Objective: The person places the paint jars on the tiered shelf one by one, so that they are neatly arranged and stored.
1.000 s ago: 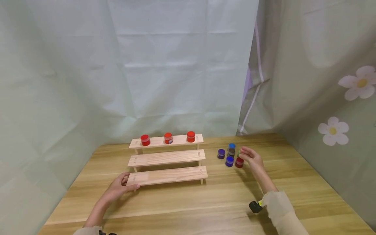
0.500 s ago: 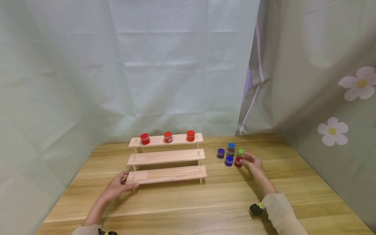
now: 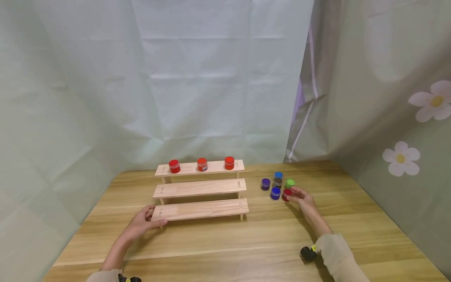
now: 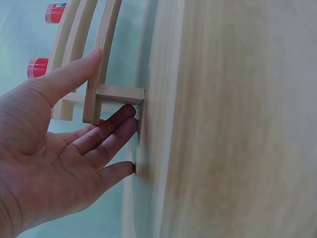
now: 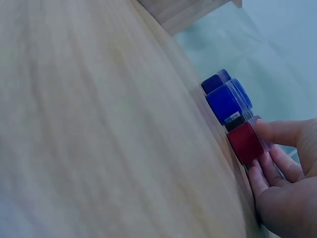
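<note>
A three-tier wooden stand (image 3: 202, 210) is on the table, its left front end held by my left hand (image 3: 141, 224). In the left wrist view the thumb lies against the front board's edge and the fingers reach behind its short leg (image 4: 121, 93). My right hand (image 3: 305, 203) has its thumb and fingers on opposite sides of a small dark red paint jar (image 5: 245, 143), which stands on the table. Close around that jar are a green-lidded jar (image 3: 290, 183), a blue jar (image 3: 275, 194), a dark brown jar (image 3: 277, 183), a purple jar (image 3: 266, 184) and a lighter blue-lidded jar (image 3: 278, 175).
Three red paint jars stand spaced along the top tier: left jar (image 3: 174, 166), middle jar (image 3: 202, 165), right jar (image 3: 229, 163). Pale cloth (image 3: 211, 98) hangs behind the wood-grain table (image 3: 225, 250), and a flower-printed curtain (image 3: 380, 129) borders the right side.
My right hand has come down from beside the green-lidded jar onto the dark red jar and taken hold of it. The left hand keeps its place on the stand.
</note>
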`<state>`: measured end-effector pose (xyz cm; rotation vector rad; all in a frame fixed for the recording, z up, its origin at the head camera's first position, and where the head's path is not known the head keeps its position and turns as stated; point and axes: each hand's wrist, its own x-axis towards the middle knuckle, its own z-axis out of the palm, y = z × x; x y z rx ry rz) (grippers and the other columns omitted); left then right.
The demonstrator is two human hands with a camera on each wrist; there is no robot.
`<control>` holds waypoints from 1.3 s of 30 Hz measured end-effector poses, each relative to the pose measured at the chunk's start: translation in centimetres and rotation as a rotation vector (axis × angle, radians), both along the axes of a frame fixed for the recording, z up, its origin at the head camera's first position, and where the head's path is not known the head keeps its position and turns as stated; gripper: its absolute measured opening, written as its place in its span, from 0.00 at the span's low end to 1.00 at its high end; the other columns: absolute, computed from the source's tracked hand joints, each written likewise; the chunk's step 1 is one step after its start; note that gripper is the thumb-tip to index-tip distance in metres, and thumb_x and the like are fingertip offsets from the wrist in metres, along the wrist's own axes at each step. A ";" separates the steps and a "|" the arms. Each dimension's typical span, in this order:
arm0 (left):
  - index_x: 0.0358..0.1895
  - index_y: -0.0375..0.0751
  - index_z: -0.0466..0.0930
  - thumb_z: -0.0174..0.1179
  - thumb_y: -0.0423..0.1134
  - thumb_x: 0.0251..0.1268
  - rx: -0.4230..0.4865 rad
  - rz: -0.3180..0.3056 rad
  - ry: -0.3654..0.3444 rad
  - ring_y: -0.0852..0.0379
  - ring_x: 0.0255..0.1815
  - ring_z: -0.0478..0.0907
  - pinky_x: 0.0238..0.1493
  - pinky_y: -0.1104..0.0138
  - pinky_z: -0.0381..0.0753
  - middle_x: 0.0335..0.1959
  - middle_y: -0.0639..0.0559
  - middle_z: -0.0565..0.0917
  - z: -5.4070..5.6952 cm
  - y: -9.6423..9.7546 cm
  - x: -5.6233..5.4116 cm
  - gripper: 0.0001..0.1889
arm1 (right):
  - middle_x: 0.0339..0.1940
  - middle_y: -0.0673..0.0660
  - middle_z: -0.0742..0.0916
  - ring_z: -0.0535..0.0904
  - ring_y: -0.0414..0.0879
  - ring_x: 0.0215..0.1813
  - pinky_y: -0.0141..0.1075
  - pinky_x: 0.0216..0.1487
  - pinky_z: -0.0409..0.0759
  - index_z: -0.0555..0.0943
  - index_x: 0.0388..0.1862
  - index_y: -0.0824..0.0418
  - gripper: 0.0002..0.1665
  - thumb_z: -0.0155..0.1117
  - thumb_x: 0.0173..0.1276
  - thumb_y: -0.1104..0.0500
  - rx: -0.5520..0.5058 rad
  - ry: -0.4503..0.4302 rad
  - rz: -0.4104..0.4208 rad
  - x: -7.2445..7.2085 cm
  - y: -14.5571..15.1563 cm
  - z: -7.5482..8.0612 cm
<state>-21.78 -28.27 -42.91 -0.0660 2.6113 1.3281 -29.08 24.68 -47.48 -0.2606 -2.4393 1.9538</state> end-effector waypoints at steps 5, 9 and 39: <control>0.73 0.21 0.43 0.64 0.50 0.64 -0.003 -0.001 0.003 0.29 0.70 0.62 0.66 0.44 0.70 0.70 0.18 0.59 0.0 -0.2 0.1 0.50 | 0.67 0.69 0.75 0.75 0.37 0.53 0.14 0.45 0.71 0.66 0.70 0.69 0.34 0.63 0.67 0.63 0.019 0.006 0.005 0.0 -0.3 0.0; 0.73 0.21 0.43 0.64 0.50 0.64 0.003 -0.001 0.001 0.29 0.70 0.63 0.65 0.45 0.71 0.69 0.19 0.60 0.0 -0.2 0.2 0.50 | 0.66 0.69 0.75 0.74 0.46 0.59 0.16 0.45 0.71 0.66 0.70 0.69 0.33 0.62 0.68 0.62 0.036 -0.001 0.005 0.1 -0.4 0.1; 0.74 0.23 0.44 0.65 0.50 0.63 0.009 0.021 0.013 0.31 0.70 0.64 0.65 0.45 0.71 0.70 0.21 0.61 0.1 0.3 0.5 0.50 | 0.65 0.69 0.76 0.75 0.45 0.58 0.19 0.48 0.69 0.68 0.67 0.69 0.31 0.61 0.71 0.56 0.081 0.002 -0.015 0.5 -0.2 0.0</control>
